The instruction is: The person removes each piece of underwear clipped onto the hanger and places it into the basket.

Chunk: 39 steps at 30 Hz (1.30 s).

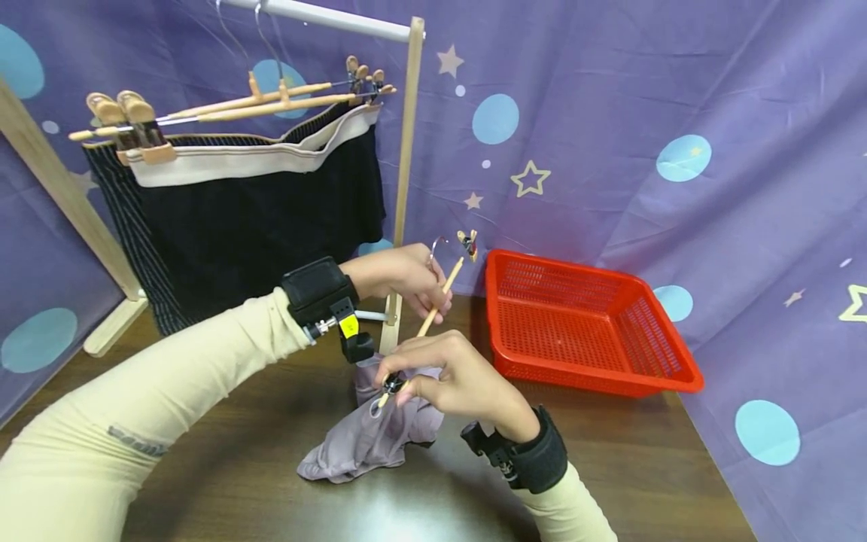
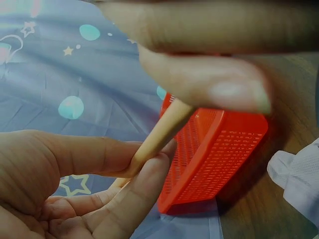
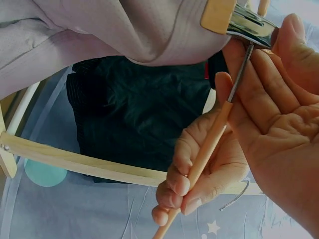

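A clip hanger with a wooden bar (image 1: 442,297) is held between both hands over the table. My left hand (image 1: 406,278) grips the bar, its thumb and fingers closed round the wood in the left wrist view. At the bar's near end my right hand (image 1: 454,376) pinches a metal-and-wood clip (image 3: 244,25) between thumb and fingers. This clip sits at the edge of a greyish-lilac garment (image 1: 379,433), whose lower part hangs crumpled onto the table. The other clip (image 1: 467,245) is at the far end, beyond my left hand. A metal hook (image 3: 234,196) extends beside the left fingers.
On the left, a wooden rack (image 1: 406,143) carries two hangers with dark garments (image 1: 264,203) clipped on. A red perforated basket (image 1: 582,324) stands at the right on the brown table (image 1: 271,459). A purple patterned curtain (image 1: 596,90) hangs behind everything.
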### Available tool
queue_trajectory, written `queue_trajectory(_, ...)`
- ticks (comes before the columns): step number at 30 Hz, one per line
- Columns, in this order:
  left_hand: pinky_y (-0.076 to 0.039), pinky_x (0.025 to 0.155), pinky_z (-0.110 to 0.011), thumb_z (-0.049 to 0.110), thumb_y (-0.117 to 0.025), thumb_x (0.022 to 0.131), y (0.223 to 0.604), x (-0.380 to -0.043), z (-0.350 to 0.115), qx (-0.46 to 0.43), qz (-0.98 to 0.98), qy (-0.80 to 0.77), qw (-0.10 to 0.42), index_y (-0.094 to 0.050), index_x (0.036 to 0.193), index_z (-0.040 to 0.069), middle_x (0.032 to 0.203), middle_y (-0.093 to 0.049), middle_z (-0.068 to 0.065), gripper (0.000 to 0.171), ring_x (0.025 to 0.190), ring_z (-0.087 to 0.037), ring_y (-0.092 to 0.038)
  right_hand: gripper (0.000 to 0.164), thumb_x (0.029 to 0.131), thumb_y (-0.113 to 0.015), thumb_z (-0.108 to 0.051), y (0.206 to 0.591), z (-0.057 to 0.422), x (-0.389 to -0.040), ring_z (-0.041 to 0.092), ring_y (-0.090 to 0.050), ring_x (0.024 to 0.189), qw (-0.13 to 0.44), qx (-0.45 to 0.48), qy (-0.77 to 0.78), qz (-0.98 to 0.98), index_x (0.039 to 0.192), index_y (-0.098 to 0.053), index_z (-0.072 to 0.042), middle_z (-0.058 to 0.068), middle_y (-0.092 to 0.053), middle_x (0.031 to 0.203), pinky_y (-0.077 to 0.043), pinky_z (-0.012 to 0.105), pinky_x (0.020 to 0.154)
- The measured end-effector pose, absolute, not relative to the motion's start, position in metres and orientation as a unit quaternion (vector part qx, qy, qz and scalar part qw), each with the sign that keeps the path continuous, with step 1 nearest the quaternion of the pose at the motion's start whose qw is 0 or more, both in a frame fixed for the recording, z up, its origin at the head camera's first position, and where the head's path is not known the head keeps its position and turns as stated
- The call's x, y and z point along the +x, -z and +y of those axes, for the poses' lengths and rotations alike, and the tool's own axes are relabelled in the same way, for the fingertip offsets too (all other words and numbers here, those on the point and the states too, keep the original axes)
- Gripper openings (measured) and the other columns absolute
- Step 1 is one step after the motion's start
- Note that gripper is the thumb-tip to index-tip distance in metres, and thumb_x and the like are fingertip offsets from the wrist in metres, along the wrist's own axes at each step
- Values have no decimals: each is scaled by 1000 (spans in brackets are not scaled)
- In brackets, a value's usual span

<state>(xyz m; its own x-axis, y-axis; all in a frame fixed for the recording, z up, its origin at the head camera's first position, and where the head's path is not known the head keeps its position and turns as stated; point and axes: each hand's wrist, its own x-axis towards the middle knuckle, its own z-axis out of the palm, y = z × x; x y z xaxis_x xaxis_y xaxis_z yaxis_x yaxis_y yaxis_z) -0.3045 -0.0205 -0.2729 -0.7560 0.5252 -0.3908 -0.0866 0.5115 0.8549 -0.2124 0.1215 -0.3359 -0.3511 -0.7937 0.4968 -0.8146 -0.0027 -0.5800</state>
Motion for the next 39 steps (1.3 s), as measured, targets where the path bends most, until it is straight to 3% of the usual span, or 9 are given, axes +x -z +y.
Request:
queue_trajectory(10, -63, 71, -29, -6, -68, 90, 268, -303, -19, 144, 806, -471, 329, -63, 90, -2, 77, -73, -8, 7, 65, -14, -72, 21, 80, -78, 6, 338, 118, -210, 15, -72, 84, 58, 582, -443, -679, 100, -76, 2, 10, -77, 89, -60, 27, 77)
queue_trajectory(21, -63, 69, -27, -6, -68, 90, 264, -300, -14, 144, 811, -463, 328, -57, 90, 0, 77, -73, -8, 12, 65, -14, -72, 15, 82, -77, 4, 339, 117, -207, 17, -74, 87, 94, 574, -441, -683, 96, -77, 1, 9, -77, 87, -60, 28, 86)
queue_trajectory(39, -63, 69, -28, -6, -67, 91, 255, -298, -11, 158, 813, -458, 324, -61, 89, -1, 77, -73, -9, 7, 66, -14, -72, 15, 79, -77, 9, 337, 115, -205, 20, -75, 87, 121, 571, -458, -670, 93, -76, 2, 11, -76, 82, -61, 32, 90)
